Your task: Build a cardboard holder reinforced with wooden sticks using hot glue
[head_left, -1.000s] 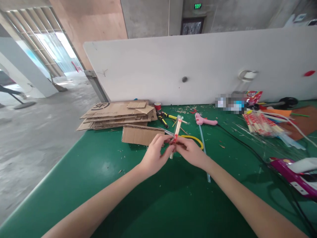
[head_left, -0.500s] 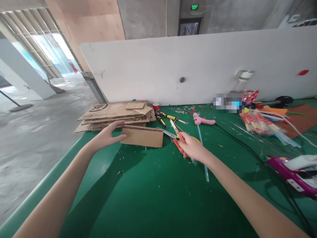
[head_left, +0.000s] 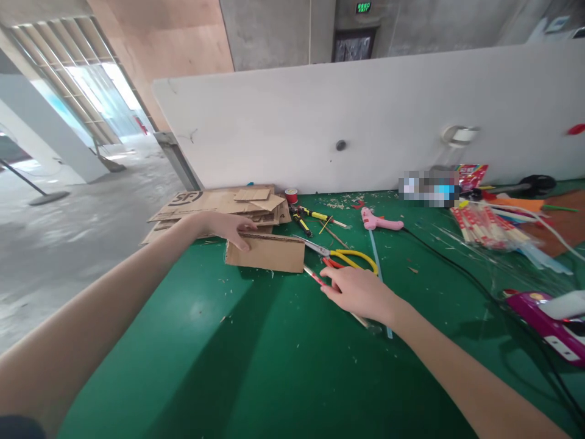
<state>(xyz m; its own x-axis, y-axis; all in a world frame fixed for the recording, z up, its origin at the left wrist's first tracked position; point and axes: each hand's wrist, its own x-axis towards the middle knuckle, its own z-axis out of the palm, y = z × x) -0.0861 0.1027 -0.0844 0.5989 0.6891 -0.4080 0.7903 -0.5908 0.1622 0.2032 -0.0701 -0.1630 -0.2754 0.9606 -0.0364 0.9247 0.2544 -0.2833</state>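
A tan cardboard box [head_left: 265,253] stands at the table's centre-left. My left hand [head_left: 234,229] grips its upper left end, thumb on the front face and fingers over the top. A slim packet of wooden chopsticks [head_left: 313,275] in a red and white wrapper lies low over the table. Its near part passes beneath my right hand [head_left: 359,292], whose thumb and forefinger close around it. Just beyond that hand are yellow-handled scissors [head_left: 354,258], their blades pointing at the box. Something orange-red [head_left: 333,263] shows beside the handles, partly hidden.
Flattened cardboard sheets [head_left: 214,204] are stacked behind the box. A pink glue gun [head_left: 380,221] trails a black cable, with a clear blue stick below it. More chopstick packets [head_left: 484,227] and a purple power strip [head_left: 546,326] lie right. Yellow-black tools sit near a red spool.
My left hand has moved right from beside the cardboard box onto its top. My right hand has lowered the chopstick packet from a raised tilt towards the tabletop, uncovering the scissors' handles.
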